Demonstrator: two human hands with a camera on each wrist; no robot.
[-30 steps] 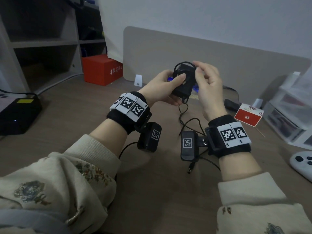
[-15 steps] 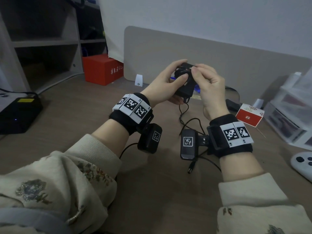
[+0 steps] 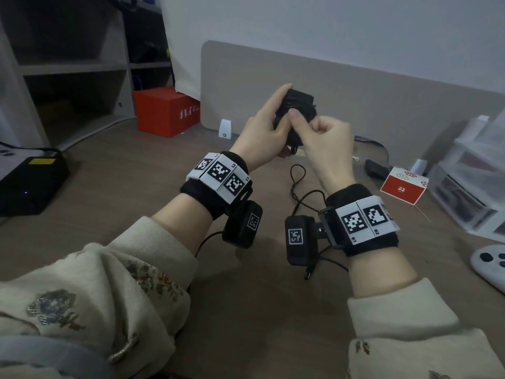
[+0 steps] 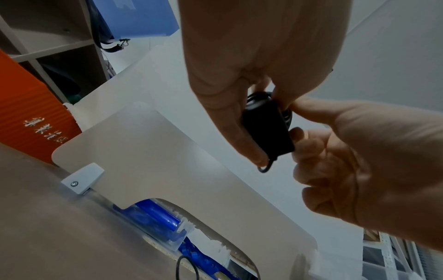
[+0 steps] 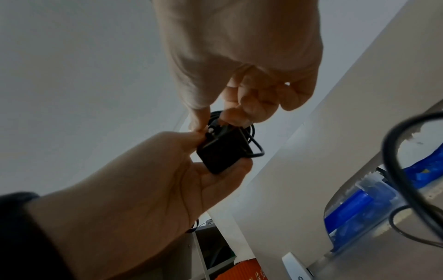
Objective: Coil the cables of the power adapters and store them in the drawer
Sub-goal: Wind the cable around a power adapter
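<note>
A black power adapter [image 3: 296, 110] is held in the air above the desk, with turns of its thin black cable wound around it. My left hand [image 3: 262, 127] grips the adapter [image 4: 266, 130] from the left, thumb on its front. My right hand [image 3: 322, 132] pinches the cable [image 5: 215, 121] against the adapter [image 5: 223, 151]. The loose length of cable [image 3: 297, 187] hangs down and lies on the desk, ending in a barrel plug [image 3: 308, 274]. The transparent drawer unit [image 3: 475, 176] stands at the far right.
A red box [image 3: 164, 110] stands at the back left, a black device [image 3: 30, 181] at the left edge. A small red-and-white box [image 3: 401, 188] and a second black adapter [image 3: 378, 168] lie right of my hands. A white controller [image 3: 492, 265] rests near the right edge. A beige divider panel [image 3: 382, 105] closes the back.
My right hand has come down from above the adapter to its front right side, drawing the cable around it. The left hand has raised the adapter slightly.
</note>
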